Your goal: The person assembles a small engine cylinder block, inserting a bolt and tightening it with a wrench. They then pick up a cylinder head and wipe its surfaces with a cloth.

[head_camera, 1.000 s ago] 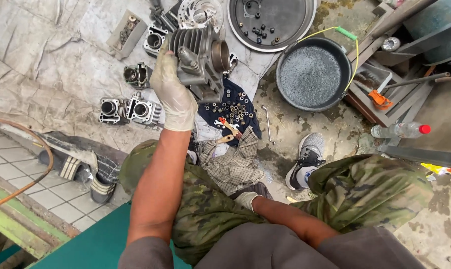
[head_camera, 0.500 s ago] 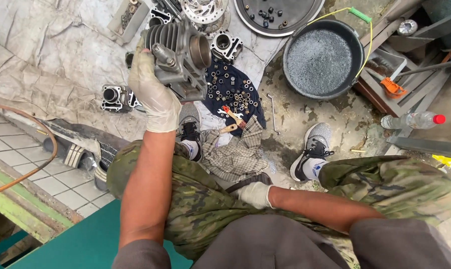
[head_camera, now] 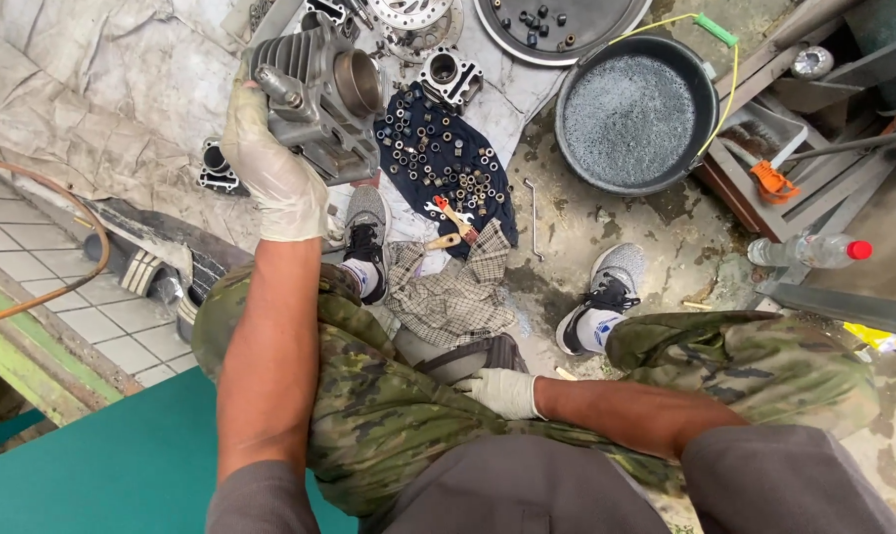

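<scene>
Finned grey engine cylinder [head_camera: 314, 94], bore open

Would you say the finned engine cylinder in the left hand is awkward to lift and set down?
Probably heavy for its size: the cylinder looks like solid cast metal, stiff throughout. The left hand grips it by one side only, so it may tend to twist downward. Its fins should give the glove purchase, though any oil film could make it slippery.

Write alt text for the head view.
A gloved left hand lifts a finned engine cylinder above a dark cloth strewn with small metal parts. The gloved right hand rests by the person's camouflage trousers; a black pan sits beyond.
</scene>
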